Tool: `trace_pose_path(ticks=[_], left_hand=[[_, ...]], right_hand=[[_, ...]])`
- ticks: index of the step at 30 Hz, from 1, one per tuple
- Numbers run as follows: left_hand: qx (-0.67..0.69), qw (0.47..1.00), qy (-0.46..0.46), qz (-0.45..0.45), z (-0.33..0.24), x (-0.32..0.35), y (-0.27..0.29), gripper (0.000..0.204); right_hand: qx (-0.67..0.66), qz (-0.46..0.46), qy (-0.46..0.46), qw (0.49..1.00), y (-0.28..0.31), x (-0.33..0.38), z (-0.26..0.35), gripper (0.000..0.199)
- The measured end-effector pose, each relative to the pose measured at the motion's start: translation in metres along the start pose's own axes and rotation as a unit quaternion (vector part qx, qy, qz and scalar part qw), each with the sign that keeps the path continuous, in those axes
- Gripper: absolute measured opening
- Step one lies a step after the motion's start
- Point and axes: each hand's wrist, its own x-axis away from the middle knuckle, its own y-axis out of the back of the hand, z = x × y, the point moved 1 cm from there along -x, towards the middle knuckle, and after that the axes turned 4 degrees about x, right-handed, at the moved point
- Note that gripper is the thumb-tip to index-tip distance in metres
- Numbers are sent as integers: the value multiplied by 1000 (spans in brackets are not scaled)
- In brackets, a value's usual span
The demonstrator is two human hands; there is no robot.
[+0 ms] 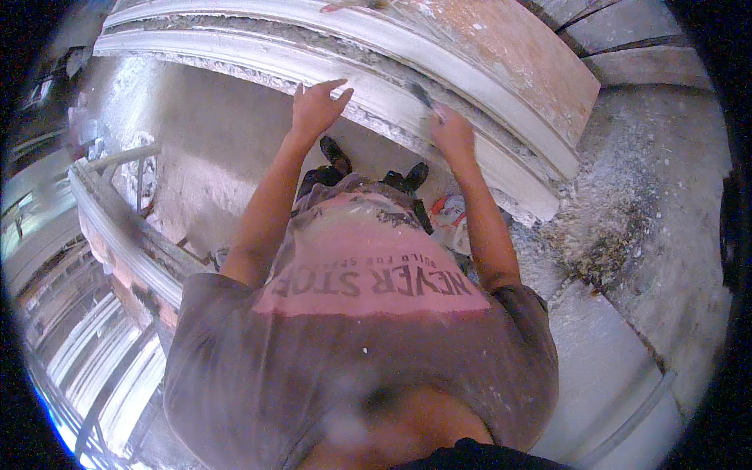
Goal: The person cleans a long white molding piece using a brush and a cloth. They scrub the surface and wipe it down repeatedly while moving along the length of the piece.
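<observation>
Long white plaster mouldings (376, 108) stretch across the upper part of the head view, side by side with a rough grey groove between them. My right hand (454, 139) is closed around a small tool (423, 97) with a pale handle and a dark, flat tip. Its tip points up and left over the nearer moulding; blur hides whether it is a brush or a scraper, and whether it touches. At the moulding's near edge, my left hand (317, 111) has its fingers spread and holds nothing. I cannot tell whether that hand touches the moulding.
Behind the mouldings lies a stained, pinkish-brown board (517, 55). Crumbly debris (611, 227) covers floor at the right, near a pale flat sheet (603, 352). A whitened frame (125, 227) stands left, with stacked white lengths (102, 352) beyond. A red-and-white bag (449, 215) lies by my feet.
</observation>
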Motion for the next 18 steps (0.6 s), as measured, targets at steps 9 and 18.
trace_pose_path(ticks=[9, 18], left_hand=[[-76, 989, -57, -111, 114, -45, 33, 83], [-16, 989, -17, -148, 163, -66, 44, 89]], right_hand=[[-27, 1, 100, 995, -28, -86, 222, 40], [51, -11, -8, 999, 7, -17, 93, 40]])
